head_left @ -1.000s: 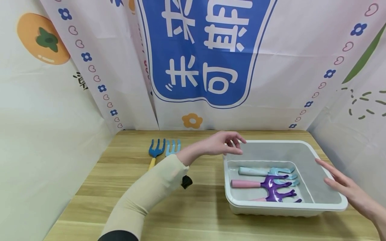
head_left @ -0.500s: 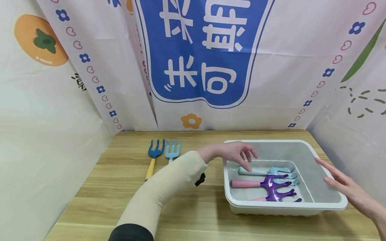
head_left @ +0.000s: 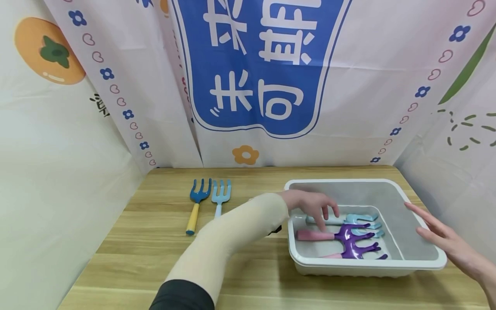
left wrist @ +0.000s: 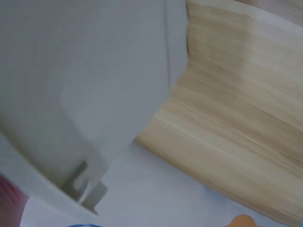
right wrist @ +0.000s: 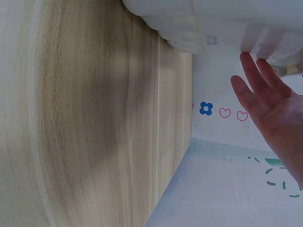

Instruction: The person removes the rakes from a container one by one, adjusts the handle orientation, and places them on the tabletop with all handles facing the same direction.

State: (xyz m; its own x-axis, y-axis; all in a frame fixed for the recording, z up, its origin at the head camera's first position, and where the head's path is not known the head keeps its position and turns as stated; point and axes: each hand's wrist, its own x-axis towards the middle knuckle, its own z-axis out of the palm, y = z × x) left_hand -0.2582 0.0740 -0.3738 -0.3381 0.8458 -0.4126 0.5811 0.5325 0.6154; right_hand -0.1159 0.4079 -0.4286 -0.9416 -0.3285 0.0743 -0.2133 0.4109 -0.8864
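Observation:
My left hand [head_left: 311, 204] is inside the white plastic basin [head_left: 368, 261], fingers spread and pointing down. Its lowest fingertip overlaps the pink handle [head_left: 315, 235] of a purple hand rake [head_left: 345, 234] in the head view. Beneath the hand lies a light-blue hand rake [head_left: 358, 219], its handle partly covered by the fingers. A second purple rake [head_left: 354, 251] lies in front, its pink handle mostly hidden by the basin's near wall. At the basin's right side, my right hand [head_left: 441, 239] rests straight fingers against the outer wall, as the right wrist view shows [right wrist: 274, 109].
Left of the basin on the wooden table [head_left: 128, 258] lie a dark-blue rake with a yellow handle [head_left: 193, 219] and a light-blue rake [head_left: 221, 198], partly behind my left sleeve [head_left: 236, 237]. A printed cloth [head_left: 348, 129] hangs behind the table.
My left hand has moved right and down, from above the basin's left rim into the basin over the rakes. The right hand has stayed at the basin's side.

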